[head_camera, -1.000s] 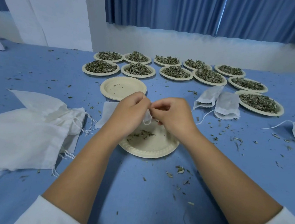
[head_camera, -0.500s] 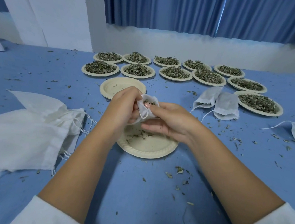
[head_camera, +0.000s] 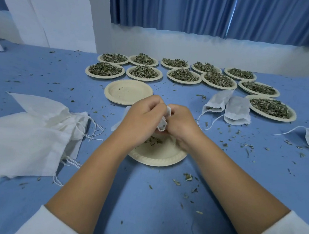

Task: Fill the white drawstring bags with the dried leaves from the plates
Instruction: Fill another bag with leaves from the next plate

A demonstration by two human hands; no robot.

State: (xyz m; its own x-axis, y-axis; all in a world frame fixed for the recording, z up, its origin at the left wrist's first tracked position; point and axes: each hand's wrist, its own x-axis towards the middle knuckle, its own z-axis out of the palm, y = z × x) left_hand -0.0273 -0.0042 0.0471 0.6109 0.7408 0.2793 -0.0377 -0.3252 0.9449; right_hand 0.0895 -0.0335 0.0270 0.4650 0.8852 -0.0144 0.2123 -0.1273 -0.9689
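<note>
Over the near plate (head_camera: 157,156), the left hand (head_camera: 142,117) and right hand (head_camera: 182,125) are pinching a bag (head_camera: 163,124) between them, probably keeping its mouth above the plate so spills are landing there. Filled bags (head_camera: 236,111) are lying right; full plates (head_camera: 183,75) are waiting beyond.

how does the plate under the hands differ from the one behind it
The plate under the hands holds a scatter of dried leaves; the plate behind it has just crumbs. The near one is partly hidden by the left hand and right hand gripping a white drawstring bag; the far one shows almost whole. Both are pale and round.
</note>
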